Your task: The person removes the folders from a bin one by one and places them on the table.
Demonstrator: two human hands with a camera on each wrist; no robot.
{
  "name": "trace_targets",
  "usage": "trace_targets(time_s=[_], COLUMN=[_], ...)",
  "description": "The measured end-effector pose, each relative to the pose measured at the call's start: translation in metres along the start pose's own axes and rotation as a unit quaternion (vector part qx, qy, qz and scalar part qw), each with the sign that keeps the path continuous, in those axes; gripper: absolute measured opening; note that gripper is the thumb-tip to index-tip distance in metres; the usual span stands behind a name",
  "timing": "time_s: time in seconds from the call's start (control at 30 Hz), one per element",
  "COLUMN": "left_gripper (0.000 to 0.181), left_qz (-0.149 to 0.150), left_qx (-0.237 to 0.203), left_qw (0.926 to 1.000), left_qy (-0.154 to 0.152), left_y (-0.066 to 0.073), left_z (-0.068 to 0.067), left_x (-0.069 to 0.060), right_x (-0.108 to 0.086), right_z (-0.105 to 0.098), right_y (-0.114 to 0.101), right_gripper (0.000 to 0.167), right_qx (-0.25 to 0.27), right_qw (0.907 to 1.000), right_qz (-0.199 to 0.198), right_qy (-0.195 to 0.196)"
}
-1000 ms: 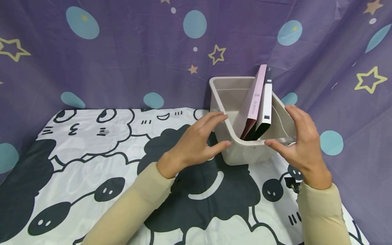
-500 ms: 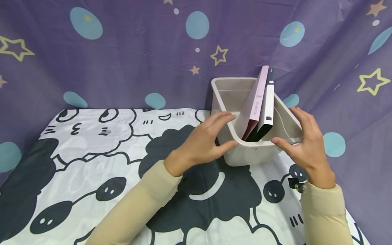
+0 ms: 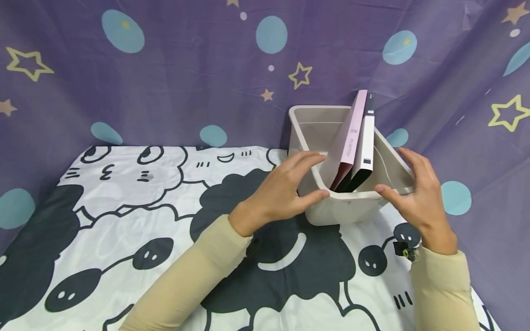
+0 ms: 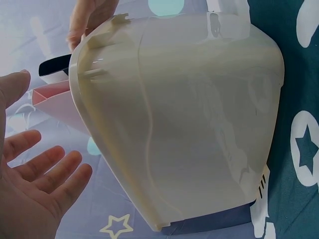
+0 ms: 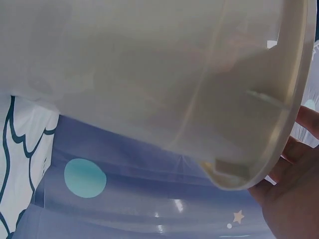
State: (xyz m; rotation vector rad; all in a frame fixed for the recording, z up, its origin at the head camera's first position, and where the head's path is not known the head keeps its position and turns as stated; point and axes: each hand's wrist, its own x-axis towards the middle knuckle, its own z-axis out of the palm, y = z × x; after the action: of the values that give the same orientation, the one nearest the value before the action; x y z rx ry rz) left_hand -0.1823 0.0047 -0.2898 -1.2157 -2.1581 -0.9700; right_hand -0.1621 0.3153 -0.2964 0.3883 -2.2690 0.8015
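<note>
A light grey bin (image 3: 343,209) stands at the back right and holds a pink book (image 3: 349,138) and a white and black book (image 3: 365,142), both leaning upright. My left hand (image 3: 281,188), fingers spread and relaxed, is beside the bin's left rim; the left wrist view shows a gap between that hand (image 4: 45,184) and the bin wall (image 4: 189,109). My right hand (image 3: 418,197) is at the bin's right front corner, fingers extended. In the right wrist view its fingers (image 5: 289,159) are at the rim; whether they press on it I cannot tell.
A white cloth with black cartoon sheep (image 3: 124,253) covers the surface. Behind and to the right hangs a purple curtain (image 3: 186,82) with stars and blue spots, close to the bin's back edge.
The whole head view has shifted slightly, so bin, books and hands appear a little further right. Both hands keep nearly the same places around the bin.
</note>
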Motion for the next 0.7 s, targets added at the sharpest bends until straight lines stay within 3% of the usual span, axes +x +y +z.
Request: trace_targets(time_s=[0.7], left_gripper=[0.060], left_qz=[-0.013], left_qx=[-0.014], left_qw=[0.9998], left_qy=[-0.004], left_y=[-0.001], left_z=[0.004], left_x=[0.012], right_x=[-0.002], right_z=[-0.004], right_y=[0.025], right_gripper=[0.079], right_qx=[-0.005], right_qw=[0.9978], right_qz=[0.063], right_qy=[-0.022])
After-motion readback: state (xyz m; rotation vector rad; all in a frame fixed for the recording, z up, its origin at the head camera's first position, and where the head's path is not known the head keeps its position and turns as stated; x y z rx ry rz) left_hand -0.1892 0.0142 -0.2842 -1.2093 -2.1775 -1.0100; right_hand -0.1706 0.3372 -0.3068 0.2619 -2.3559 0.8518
